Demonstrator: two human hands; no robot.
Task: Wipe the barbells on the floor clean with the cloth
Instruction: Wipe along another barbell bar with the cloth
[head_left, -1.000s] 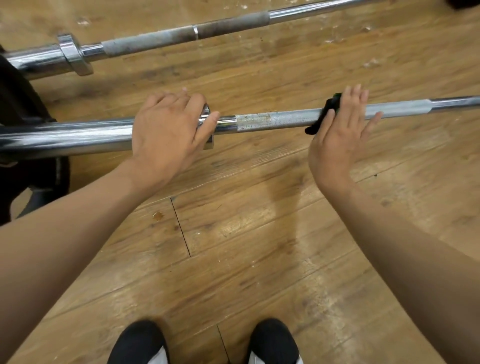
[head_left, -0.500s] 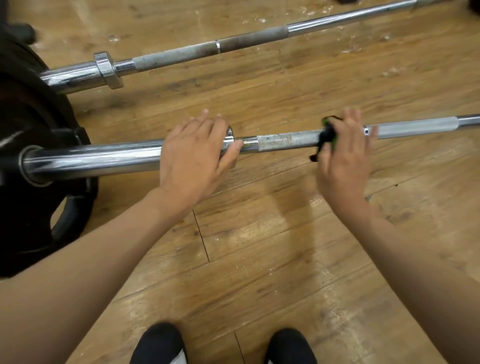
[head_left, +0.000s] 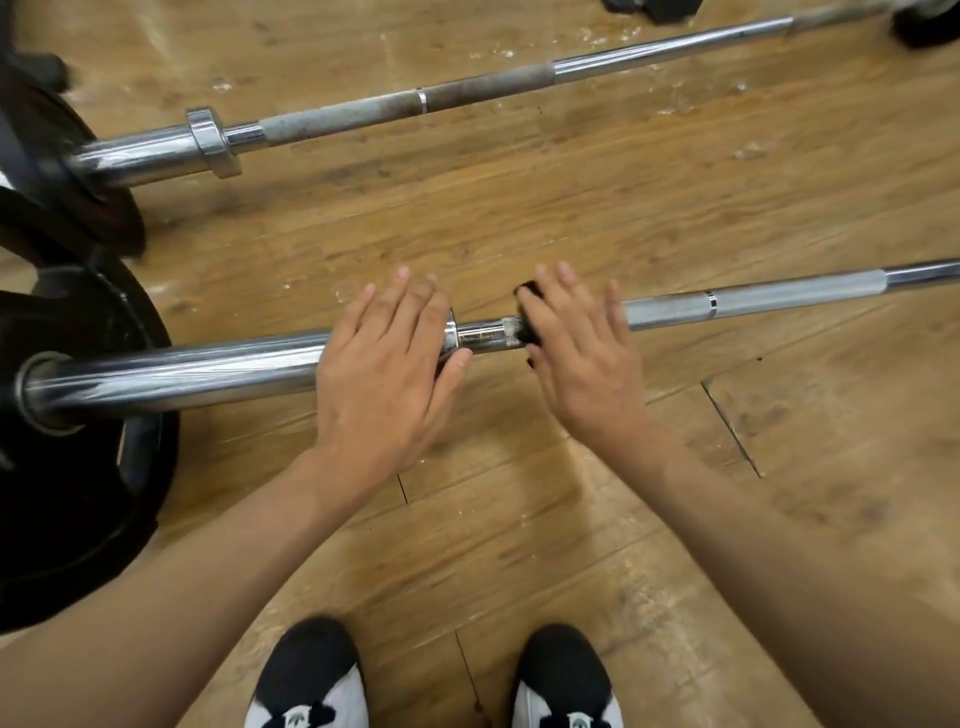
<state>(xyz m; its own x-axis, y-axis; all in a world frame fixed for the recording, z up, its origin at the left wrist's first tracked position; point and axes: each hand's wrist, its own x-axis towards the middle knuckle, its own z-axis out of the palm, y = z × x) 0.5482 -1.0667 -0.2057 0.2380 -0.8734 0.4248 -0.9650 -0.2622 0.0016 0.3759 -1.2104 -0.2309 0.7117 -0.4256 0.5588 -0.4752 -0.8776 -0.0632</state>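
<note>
- The near barbell (head_left: 182, 371) lies on the wooden floor (head_left: 571, 197), its sleeve through a black weight plate (head_left: 78, 467).
- A second barbell (head_left: 467, 93) lies beyond.
- The left hand (head_left: 389, 374) rests flat on the sleeve, fingers straight.
- The right hand (head_left: 582, 358), fingers extended, presses the dark cloth (head_left: 527, 293) onto the shaft.

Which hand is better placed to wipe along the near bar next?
The right hand, probably: it presses the dark cloth onto the near barbell. The left hand rests flat by the collar, with no cloth.
</note>
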